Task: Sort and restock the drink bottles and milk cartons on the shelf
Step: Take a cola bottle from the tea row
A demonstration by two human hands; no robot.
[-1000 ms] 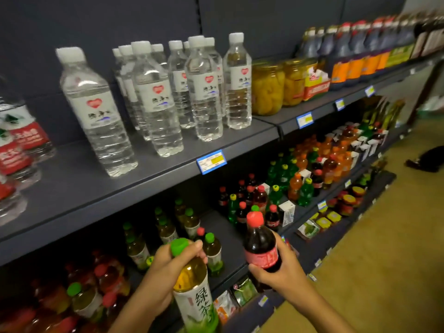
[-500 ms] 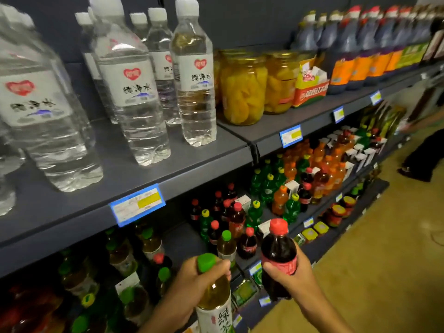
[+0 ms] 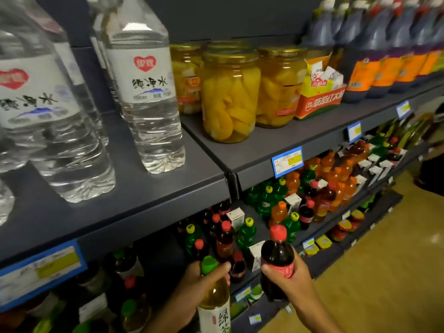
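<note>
Dark grey shelf (image 3: 168, 188) above tan floor (image 3: 384, 272)

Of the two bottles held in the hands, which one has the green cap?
The tea bottle in the left hand; the cola bottle in the right hand has a red cap.

Three glass jars of yellow peach slices (image 3: 230, 97) in syrup with gold lids, standing on the upper shelf just beside an open red-and-yellow cardboard display box (image 3: 319, 94) stuffed with small packets. Blue-edged price tags (image 3: 287, 161) with yellow patches clipped along the dark grey shelf edges (image 3: 153, 212). Round red and yellow tins (image 3: 346, 225) on the lowest shelf, tan floor (image 3: 384, 272) to the right.
</note>
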